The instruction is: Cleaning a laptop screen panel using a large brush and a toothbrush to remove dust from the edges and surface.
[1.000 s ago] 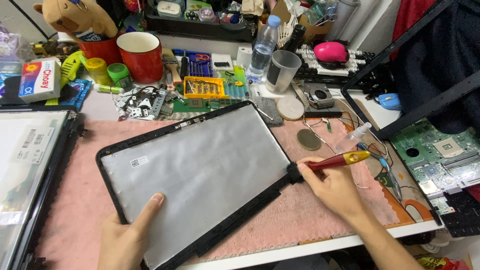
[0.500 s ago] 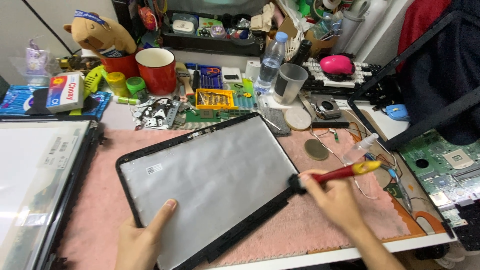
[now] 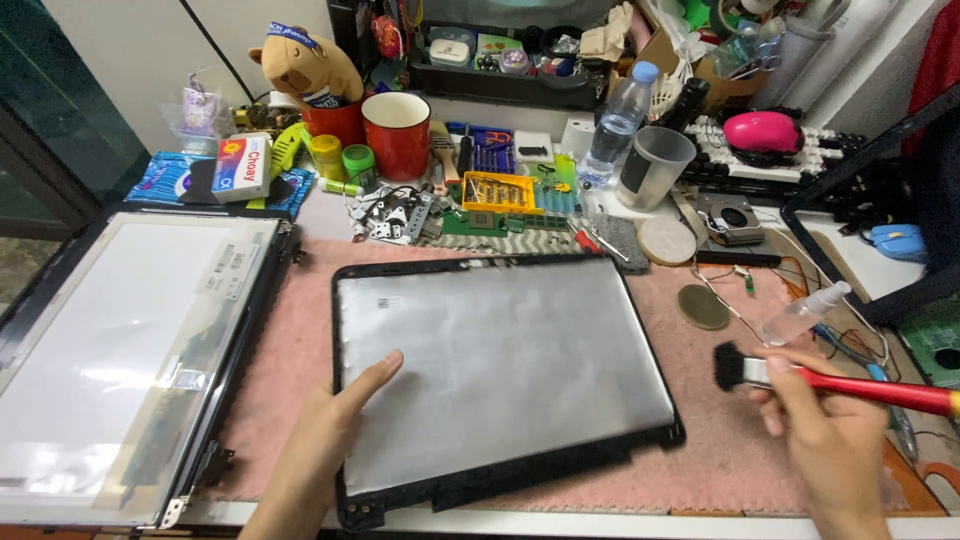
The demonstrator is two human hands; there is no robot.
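A laptop lid shell [image 3: 500, 370] with a black frame and a silver inner face lies flat on the pink mat [image 3: 300, 330]. My left hand [image 3: 335, 425] rests on the shell's left edge, thumb pressed on the silver face. My right hand [image 3: 825, 430] is to the right of the shell, off its corner, and grips a small brush [image 3: 830, 380] with a red handle and black bristles. The bristles point left and hang a short way clear of the shell's right edge.
A bare display panel [image 3: 120, 340] in its frame lies at the left. Behind the mat stand a red mug [image 3: 397, 135], a water bottle [image 3: 612, 130], a grey cup [image 3: 655, 165], a yellow bit case [image 3: 497, 192], loose parts and a small spray bottle [image 3: 800, 315].
The shell has turned from a slanted position to lie nearly square to the table edge. My right hand with the brush has drawn away from the shell's right edge.
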